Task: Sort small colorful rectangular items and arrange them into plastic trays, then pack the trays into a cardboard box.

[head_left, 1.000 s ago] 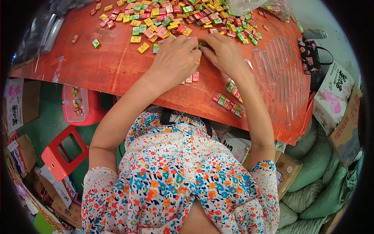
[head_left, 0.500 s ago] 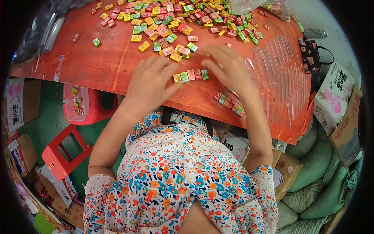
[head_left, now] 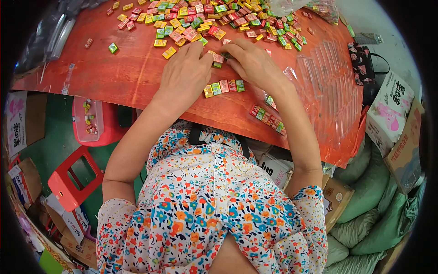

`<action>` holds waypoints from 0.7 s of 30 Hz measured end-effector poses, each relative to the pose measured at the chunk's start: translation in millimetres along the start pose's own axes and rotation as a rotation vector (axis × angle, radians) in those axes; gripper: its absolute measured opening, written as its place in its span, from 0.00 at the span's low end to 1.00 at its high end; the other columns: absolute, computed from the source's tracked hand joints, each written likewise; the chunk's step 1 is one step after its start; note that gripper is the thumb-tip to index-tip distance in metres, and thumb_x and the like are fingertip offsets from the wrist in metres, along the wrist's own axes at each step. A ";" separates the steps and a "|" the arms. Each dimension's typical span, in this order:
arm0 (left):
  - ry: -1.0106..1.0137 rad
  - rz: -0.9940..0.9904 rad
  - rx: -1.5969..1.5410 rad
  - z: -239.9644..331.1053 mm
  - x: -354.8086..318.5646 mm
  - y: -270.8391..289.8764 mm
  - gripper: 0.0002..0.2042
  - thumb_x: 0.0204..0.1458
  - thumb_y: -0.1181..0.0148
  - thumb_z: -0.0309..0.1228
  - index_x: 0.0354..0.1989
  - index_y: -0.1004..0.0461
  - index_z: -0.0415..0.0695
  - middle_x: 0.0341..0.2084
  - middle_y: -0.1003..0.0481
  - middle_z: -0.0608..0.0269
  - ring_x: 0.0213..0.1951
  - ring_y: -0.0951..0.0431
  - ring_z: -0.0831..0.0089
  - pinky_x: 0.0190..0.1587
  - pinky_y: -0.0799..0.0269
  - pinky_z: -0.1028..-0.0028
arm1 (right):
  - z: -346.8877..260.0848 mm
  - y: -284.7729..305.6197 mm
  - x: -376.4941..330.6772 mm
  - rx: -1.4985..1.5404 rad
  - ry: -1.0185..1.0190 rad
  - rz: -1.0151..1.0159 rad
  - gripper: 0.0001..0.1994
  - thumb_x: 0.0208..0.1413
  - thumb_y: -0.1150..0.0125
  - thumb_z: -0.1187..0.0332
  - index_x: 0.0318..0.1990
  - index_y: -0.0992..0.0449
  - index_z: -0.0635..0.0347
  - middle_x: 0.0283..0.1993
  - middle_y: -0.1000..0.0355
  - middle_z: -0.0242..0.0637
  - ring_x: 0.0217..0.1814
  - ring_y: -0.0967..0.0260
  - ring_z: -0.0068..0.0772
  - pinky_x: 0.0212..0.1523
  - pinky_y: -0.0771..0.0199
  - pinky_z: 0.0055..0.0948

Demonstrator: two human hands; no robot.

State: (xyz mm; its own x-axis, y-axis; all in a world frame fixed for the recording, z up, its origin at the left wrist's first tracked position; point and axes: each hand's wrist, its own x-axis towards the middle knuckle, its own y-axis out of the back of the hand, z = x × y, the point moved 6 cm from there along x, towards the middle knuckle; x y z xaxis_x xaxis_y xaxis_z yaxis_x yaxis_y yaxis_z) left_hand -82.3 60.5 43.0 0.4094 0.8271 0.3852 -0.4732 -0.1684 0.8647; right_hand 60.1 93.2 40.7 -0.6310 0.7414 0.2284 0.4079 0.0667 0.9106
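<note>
The red worktop (head_left: 137, 68) shows no raised lip along its near edge, so a forearm dragged that way could push boxes over it. Clear plastic trays (head_left: 328, 82) lie toward the right edge; a swinging right elbow could shift them. From the pile (head_left: 200, 16) by the far edge, raking too hard could bring extra boxes sliding down

Both hands reach inward over the middle. The left hand (head_left: 185, 73) has its fingers close together and bent down, hiding its grip, so I cannot tell what it holds. The right hand (head_left: 255, 64) keeps thumb and fingers narrow; whether a box is pinched there is unclear. The filled strips (head_left: 267, 119) sit close to the near edge beside the right forearm, where a bump could tip them off. The row of five boxes (head_left: 224, 86) stands between the wrists, nearer the near edge; a low wrist could break its line. The loose boxes (head_left: 218, 58) between the hands could scatter if both close unevenly

Compared with half a second ago, both hands are farther from the near edge, the left now covering some loose boxes, while the row stays put
</note>
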 end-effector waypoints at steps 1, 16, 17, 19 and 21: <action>-0.011 0.000 -0.017 -1.0 -0.3 0.4 0.04 0.46 0.40 0.24 0.30 0.27 0.39 0.33 0.31 0.54 0.40 0.25 0.57 0.40 0.26 0.61 | 0.9 2.0 -1.2 0.000 -0.001 0.000 0.14 0.52 0.40 0.72 0.47 0.25 0.58 0.43 0.28 0.44 0.42 0.27 0.50 0.40 0.26 0.44; -0.015 0.129 -0.167 1.1 -17.9 21.0 0.11 0.49 0.40 0.22 0.42 0.24 0.39 0.36 0.30 0.59 0.37 0.26 0.62 0.39 0.27 0.64 | -7.0 28.8 -63.4 -0.094 -0.133 -0.051 0.11 0.51 0.35 0.65 0.42 0.23 0.55 0.35 0.25 0.33 0.39 0.27 0.38 0.40 0.30 0.36; -0.019 0.131 -0.168 3.4 -20.7 22.4 0.11 0.49 0.40 0.22 0.42 0.24 0.39 0.36 0.30 0.59 0.37 0.26 0.62 0.39 0.27 0.64 | -4.7 29.6 -64.0 -0.068 -0.152 -0.065 0.12 0.52 0.35 0.65 0.43 0.23 0.55 0.36 0.24 0.35 0.40 0.26 0.38 0.41 0.29 0.36; -0.041 0.119 -0.164 8.9 -27.0 22.4 0.12 0.48 0.39 0.22 0.43 0.24 0.39 0.35 0.30 0.58 0.36 0.26 0.62 0.39 0.27 0.64 | 2.8 32.9 -65.8 -0.046 -0.173 -0.075 0.12 0.53 0.36 0.65 0.44 0.23 0.55 0.37 0.24 0.36 0.42 0.26 0.39 0.42 0.28 0.37; -0.021 0.094 -0.180 10.3 -33.9 23.3 0.12 0.48 0.39 0.22 0.43 0.25 0.39 0.35 0.30 0.58 0.36 0.26 0.62 0.39 0.27 0.64 | 23.9 45.8 -67.1 0.019 -0.280 0.088 0.14 0.54 0.36 0.64 0.47 0.24 0.58 0.39 0.25 0.40 0.45 0.25 0.40 0.45 0.27 0.38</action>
State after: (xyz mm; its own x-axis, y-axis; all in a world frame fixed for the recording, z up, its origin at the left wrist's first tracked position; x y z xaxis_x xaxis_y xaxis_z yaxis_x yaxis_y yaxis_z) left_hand -99.2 23.0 53.4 0.3722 0.8005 0.4699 -0.6414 -0.1441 0.7535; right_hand 136.9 62.5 58.9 -0.3875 0.9000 0.1999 0.4665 0.0044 0.8845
